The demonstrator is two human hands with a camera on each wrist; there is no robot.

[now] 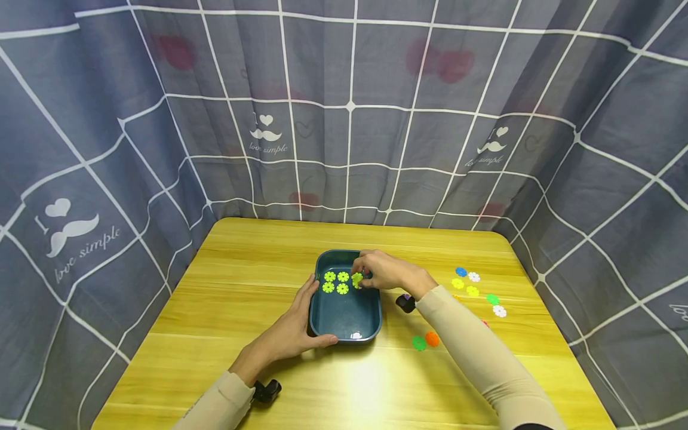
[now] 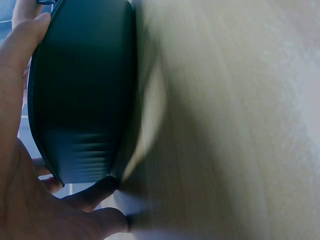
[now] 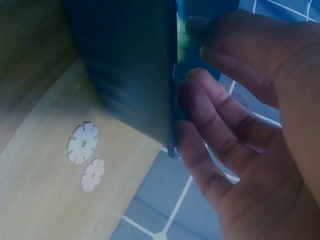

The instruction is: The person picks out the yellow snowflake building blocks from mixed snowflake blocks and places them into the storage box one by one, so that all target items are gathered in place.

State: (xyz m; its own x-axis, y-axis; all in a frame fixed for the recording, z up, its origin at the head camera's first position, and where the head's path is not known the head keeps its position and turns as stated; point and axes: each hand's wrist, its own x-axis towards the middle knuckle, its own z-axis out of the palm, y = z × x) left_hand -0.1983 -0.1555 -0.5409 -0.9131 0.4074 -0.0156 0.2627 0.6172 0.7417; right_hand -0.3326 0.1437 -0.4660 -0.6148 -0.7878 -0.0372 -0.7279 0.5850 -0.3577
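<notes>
A dark blue-green tray [image 1: 345, 316] stands on the wooden table, with several yellow-green flower-shaped discs [image 1: 342, 288] lying flat in rows toward its far end. My left hand [image 1: 290, 328] holds the tray at its near left corner, thumb along the front rim and fingers against the left side. Over the far right part of the tray, my right hand [image 1: 383, 270] pinches a yellow-green disc [image 1: 357, 279] between thumb and fingers. In the right wrist view the tray wall [image 3: 130, 75] partly hides that disc.
Right of the tray lie loose flower discs: yellow [image 1: 472, 291], blue [image 1: 461, 272], white [image 1: 499, 311], green [image 1: 419, 343] and orange [image 1: 432, 338]. The right forearm covers some of them. A grey checked curtain [image 1: 322, 137] surrounds the table's far side and both ends.
</notes>
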